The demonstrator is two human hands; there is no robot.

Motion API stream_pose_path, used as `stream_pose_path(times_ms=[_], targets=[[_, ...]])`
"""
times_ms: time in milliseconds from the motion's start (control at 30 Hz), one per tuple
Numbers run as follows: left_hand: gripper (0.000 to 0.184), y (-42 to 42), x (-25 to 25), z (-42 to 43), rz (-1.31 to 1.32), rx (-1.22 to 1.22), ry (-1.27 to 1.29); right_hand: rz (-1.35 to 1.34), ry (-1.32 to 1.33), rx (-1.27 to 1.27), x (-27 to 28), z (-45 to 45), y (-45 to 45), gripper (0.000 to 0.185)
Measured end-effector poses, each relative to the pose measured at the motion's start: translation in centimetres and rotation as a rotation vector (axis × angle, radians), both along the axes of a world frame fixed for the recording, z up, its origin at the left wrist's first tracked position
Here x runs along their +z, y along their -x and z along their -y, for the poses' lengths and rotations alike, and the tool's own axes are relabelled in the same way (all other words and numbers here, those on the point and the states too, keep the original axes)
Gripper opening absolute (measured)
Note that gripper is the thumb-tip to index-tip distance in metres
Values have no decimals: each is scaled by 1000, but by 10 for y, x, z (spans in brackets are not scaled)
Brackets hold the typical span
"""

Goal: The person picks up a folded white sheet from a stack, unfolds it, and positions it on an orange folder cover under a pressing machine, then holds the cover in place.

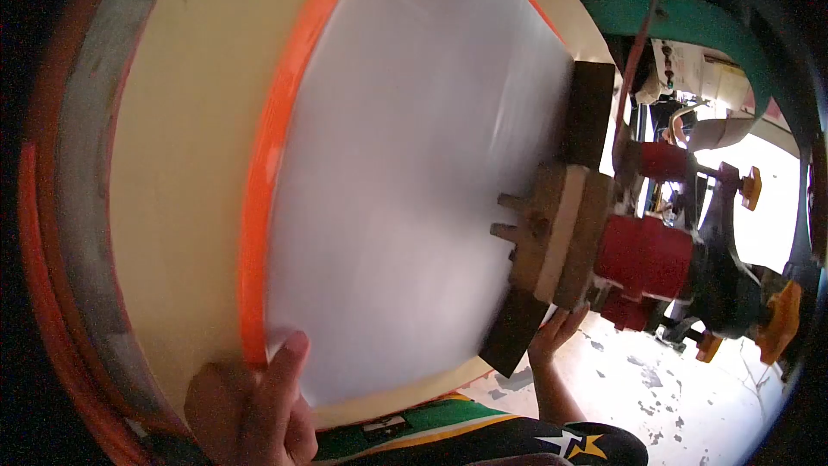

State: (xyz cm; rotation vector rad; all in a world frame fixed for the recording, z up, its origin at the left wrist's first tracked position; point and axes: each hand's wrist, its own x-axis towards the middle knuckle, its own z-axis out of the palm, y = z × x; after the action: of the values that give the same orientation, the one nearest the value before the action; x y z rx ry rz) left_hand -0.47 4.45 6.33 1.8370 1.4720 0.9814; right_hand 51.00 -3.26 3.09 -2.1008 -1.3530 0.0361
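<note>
A smooth silvery-white sheet [397, 164] with orange strips [263, 198] along its edges lies over a cream panel [185, 147]. My left hand [259, 410] is at the sheet's lower left corner. Its fingers are bent together, and one lies over the lower end of the left orange strip; whatever is between them is hidden. My right hand [556, 334] reaches up from below, under the lower dark bar [517, 328] beside the clamp. Its fingertips are partly covered, so its grip does not show.
A brown clamp block [552, 233] overlaps the sheet's right side, attached to a red mechanism [647, 255] with yellow knobs [779, 319]. A grey frame edge [86, 173] borders the panel on the left. Worn, paint-flecked floor [638, 388] shows at lower right.
</note>
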Motion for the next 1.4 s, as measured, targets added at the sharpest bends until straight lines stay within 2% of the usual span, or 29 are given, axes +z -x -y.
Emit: stream_pose_path(times_ms=[33, 133, 200, 267, 333, 433, 600, 667, 733, 800, 933, 1033, 1333, 1400], targets=[[35, -3, -2, -1, 0, -5, -9, 37, 114, -19, 5, -4, 1, 44], [37, -12, -7, 1, -21, 64, -23, 150, 148, 59, 9, -18, 7, 34], [46, -18, -11, 6, -97, 142, 38, 254, 186, 91, 12, -26, 10, 32], [47, -26, -8, 5, -120, 182, 82, 185, 89, 137, 6, -31, 7, 32], [40, -29, -14, 5, -95, 286, -28, 196, 59, 238, 7, -33, 12, 32], [34, -28, -27, 0, -102, 283, -91, 229, 40, 291, 4, -38, 8, 31], [26, -27, -24, 0, -100, 262, -147, 79, 133, 186, 20, -39, 29, 32], [25, -27, -29, -2, -124, 236, -194, 24, 114, 170, 12, -43, 23, 32], [24, -28, -31, -1, -84, 246, -162, 165, -105, 306, -1, -44, 14, 32], [23, -27, -29, -1, -129, 234, -221, 87, -134, 283, 1, -43, 18, 32], [23, -28, -31, 0, -170, 270, -176, -41, -173, 292, -1, -36, 17, 31], [23, -23, -37, -4, -189, 234, -249, -53, -187, 263, -4, -39, 16, 30], [25, -19, -38, -9, -240, 184, -252, -162, -225, 252, -8, -40, 15, 26], [24, -18, -36, -8, -268, 248, -200, -174, -227, 208, -4, -38, 20, 26]])
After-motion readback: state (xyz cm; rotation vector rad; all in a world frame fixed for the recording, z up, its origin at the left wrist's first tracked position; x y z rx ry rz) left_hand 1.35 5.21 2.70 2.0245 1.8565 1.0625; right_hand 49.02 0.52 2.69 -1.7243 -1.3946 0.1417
